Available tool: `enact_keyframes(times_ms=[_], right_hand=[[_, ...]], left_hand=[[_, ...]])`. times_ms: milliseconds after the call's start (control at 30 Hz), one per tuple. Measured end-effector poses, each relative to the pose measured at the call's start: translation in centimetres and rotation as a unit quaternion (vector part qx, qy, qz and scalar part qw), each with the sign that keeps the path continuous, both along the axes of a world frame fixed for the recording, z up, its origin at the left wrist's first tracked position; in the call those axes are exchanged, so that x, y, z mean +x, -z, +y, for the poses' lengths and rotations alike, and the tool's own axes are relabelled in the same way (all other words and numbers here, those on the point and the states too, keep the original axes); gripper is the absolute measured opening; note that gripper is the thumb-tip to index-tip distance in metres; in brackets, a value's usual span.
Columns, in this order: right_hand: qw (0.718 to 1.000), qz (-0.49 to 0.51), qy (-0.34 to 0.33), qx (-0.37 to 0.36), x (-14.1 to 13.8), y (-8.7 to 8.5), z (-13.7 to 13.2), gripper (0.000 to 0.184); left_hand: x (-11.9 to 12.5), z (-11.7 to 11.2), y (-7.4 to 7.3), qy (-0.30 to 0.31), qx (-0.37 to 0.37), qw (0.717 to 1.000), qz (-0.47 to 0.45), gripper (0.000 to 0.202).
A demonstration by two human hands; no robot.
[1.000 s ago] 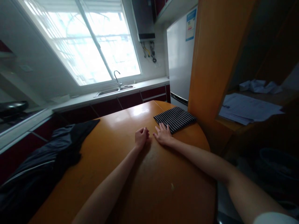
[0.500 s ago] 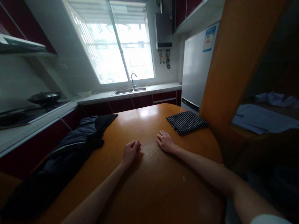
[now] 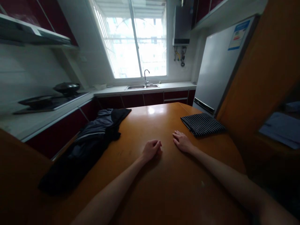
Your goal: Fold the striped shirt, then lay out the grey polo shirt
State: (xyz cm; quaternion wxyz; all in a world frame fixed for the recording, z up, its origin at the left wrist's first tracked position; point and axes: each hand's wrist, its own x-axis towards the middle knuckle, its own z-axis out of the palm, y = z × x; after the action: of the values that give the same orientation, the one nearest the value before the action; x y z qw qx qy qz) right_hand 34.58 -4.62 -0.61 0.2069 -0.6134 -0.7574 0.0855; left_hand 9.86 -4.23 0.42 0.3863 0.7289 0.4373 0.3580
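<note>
My left hand (image 3: 151, 150) lies clenched, my right hand (image 3: 183, 142) palm-down and released — striped cloth (image 3: 202, 125) at its two o'clock.

Ahead of you, a two-pane window (image 3: 150, 47) lets in bright, washed-out daylight, which glares off your glossy wooden table (image 3: 164, 181). Below it runs a pale countertop (image 3: 117, 91) with a double-basin sink (image 3: 136, 87) and a gooseneck faucet (image 3: 145, 78), over dark red base cabinets (image 3: 132, 101). On your left you have a range hood (image 3: 35, 31) above a cooktop (image 3: 58, 102); on your right, a wall-mounted water heater (image 3: 182, 25) and a silvery refrigerator (image 3: 215, 65) beside orange-brown wood panelling (image 3: 264, 68). The corners near you fall into shadow.
</note>
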Motion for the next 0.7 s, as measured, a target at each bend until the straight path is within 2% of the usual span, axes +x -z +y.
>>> enact_keyframes(times_ms=[200,500,700], right_hand=[[1.0,-0.023,-0.015,0.009,0.9,1.0,0.4,0.054],[0.998,-0.02,-0.035,0.047,2.0,3.1,1.3,0.056],[0.997,-0.027,-0.036,0.063,2.3,3.9,1.6,0.057]], left_hand=[[0.3,-0.6,-0.3,0.018,0.025,0.999,0.023,0.04],[0.3,-0.7,0.7,0.033,0.028,0.998,0.049,0.039],[0.1,-0.7,0.9,0.033,0.042,0.997,0.058,0.038]])
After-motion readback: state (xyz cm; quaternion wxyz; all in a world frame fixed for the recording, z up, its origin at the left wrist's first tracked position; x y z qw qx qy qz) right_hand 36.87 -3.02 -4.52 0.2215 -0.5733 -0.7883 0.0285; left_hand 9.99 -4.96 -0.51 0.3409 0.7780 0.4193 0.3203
